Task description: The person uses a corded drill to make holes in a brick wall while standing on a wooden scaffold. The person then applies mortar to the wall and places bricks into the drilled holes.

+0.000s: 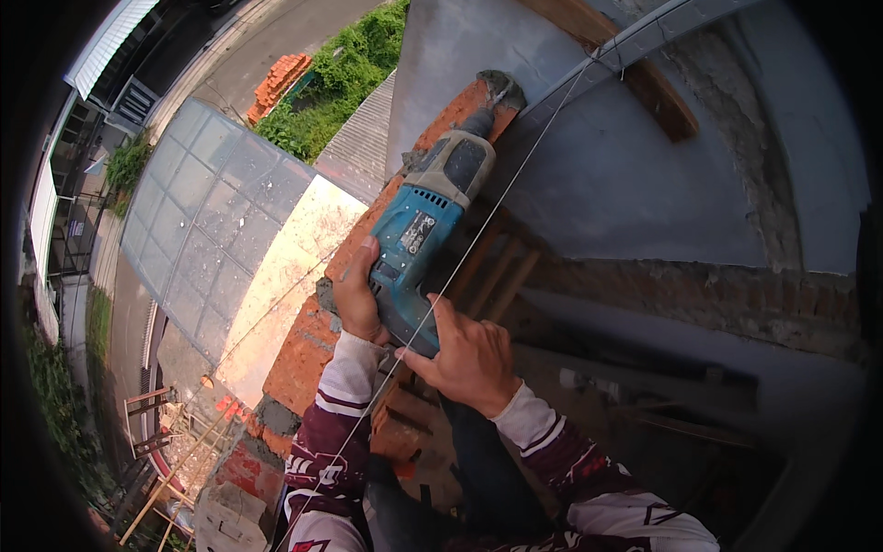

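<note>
A blue and grey rotary hammer drill [428, 207] lies along the top of a narrow brick wall [299, 363], its chuck toward the far end. My left hand [357, 290] is closed around the left side of its rear body, thumb pointing forward. My right hand [474, 363] grips the rear handle from the right, with the index finger near the trigger area. At the drill's front, a grey mortar lump [501, 87] sits on the wall's end; the bit's tip is hidden. A taut string [515, 175] passes over the drill and close to my right hand.
Grey plastered wall [635, 184] rises on the right, with a wooden beam [667, 101] against it. Left and far below are a glazed roof [202, 202], a pale board [285, 276] and stacked orange bricks [280, 83]. Loose bricks [400, 423] lie near my legs.
</note>
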Motion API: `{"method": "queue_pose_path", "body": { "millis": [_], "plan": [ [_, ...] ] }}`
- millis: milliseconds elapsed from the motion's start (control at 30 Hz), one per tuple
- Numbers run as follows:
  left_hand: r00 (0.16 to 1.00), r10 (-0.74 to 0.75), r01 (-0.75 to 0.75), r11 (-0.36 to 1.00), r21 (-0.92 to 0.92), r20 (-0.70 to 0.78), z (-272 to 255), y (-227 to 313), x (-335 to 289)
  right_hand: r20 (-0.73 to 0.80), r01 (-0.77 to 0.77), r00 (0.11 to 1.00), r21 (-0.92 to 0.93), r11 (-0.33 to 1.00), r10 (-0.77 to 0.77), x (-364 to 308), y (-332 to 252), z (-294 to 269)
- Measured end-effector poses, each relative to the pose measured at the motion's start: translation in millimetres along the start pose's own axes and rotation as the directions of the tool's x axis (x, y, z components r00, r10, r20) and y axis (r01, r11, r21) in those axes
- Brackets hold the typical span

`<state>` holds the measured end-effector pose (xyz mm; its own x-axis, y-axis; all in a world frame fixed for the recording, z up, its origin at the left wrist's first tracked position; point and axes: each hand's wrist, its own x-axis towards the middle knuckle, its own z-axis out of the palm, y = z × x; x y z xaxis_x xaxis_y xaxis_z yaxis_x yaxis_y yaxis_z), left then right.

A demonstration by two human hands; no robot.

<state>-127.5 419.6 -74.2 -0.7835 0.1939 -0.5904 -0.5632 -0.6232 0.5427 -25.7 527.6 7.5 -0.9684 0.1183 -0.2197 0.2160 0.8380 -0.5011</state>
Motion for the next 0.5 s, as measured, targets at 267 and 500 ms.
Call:
{"method": "queue_pose_path", "body": {
  "millis": [267, 500],
  "plan": [
    [0.999, -0.041, 0.041, 0.999, -0.006, -0.006, -0.8, -6.3, -1.2, 0.017, 0.013, 1.0, -0.02, 1.0, -0.013, -1.6, 5.9, -3.2],
    [0.999, -0.029, 0.029, 0.999, -0.027, 0.014, -0.6, -6.2, 0.3, 0.004, -0.009, 1.0, 0.024, 1.0, 0.009, 1.7, 7.7, -4.5]
  ]
}}
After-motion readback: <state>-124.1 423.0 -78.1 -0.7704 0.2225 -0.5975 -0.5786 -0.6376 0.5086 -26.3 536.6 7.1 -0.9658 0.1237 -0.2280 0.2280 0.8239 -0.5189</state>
